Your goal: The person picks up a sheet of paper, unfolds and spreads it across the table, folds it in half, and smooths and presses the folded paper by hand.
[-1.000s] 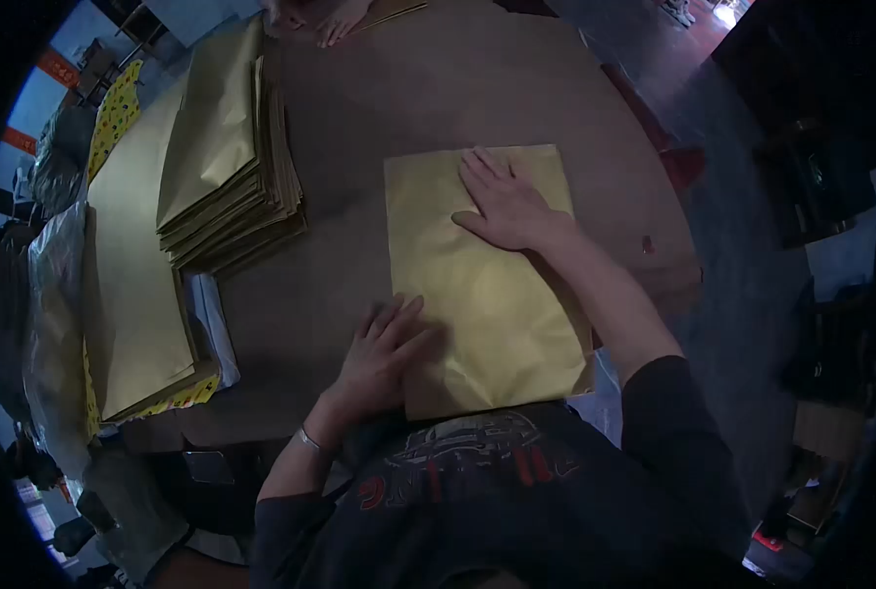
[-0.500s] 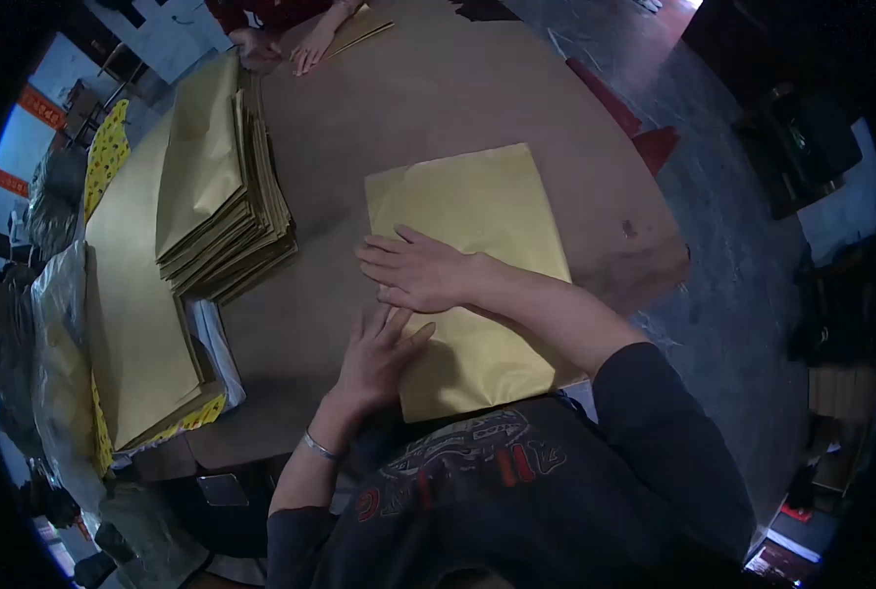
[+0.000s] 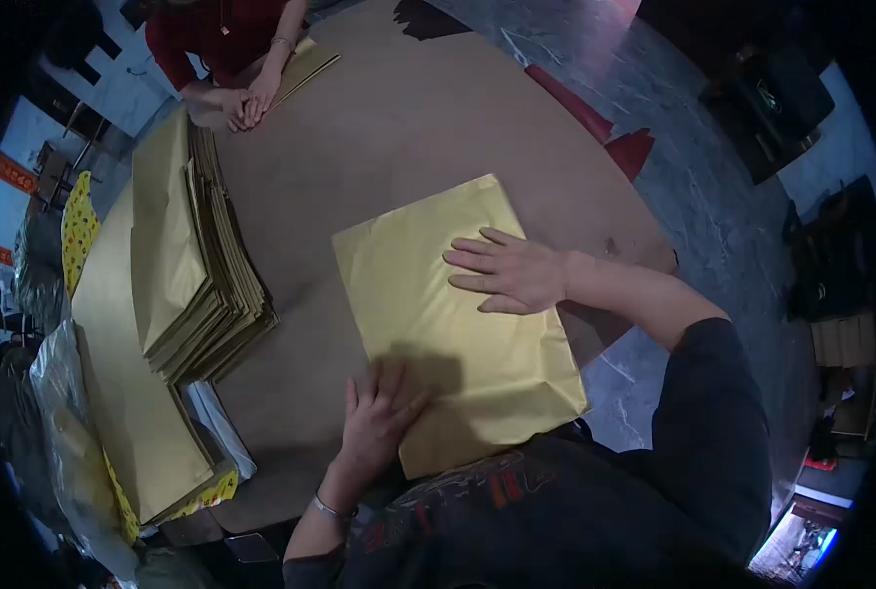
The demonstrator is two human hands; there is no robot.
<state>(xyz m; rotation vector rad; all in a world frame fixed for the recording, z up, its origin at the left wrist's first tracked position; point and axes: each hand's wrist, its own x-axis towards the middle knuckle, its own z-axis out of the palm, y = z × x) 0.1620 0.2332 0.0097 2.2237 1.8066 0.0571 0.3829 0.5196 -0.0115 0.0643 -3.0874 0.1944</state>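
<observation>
A large sheet of golden-yellow paper, seemingly folded [image 3: 408, 265], lies flat on the brown tabletop [image 3: 310, 226] in front of me, its near edge against my body. My right hand [image 3: 511, 273] rests palm down on the right part of the paper, fingers spread and pointing left. At the paper's lower left edge is my left hand [image 3: 374, 422], fingers apart and pointing away from me, a bracelet on the wrist. It casts a shadow over the paper. Neither hand grips anything.
A thick stack of folded golden paper [image 3: 168, 255] stands on the left, beside flat sheets [image 3: 114, 363] over yellow patterned cloth [image 3: 79, 231]. Across the table, a co-worker's hands [image 3: 251, 106] are by another folded paper [image 3: 305, 71]. Dark red scraps [image 3: 629, 152] lie at the right edge.
My right hand has slid right across the paper, away from my left hand. The paper has turned slightly counterclockwise. The camera view has shifted, and the co-worker's hands have come together.
</observation>
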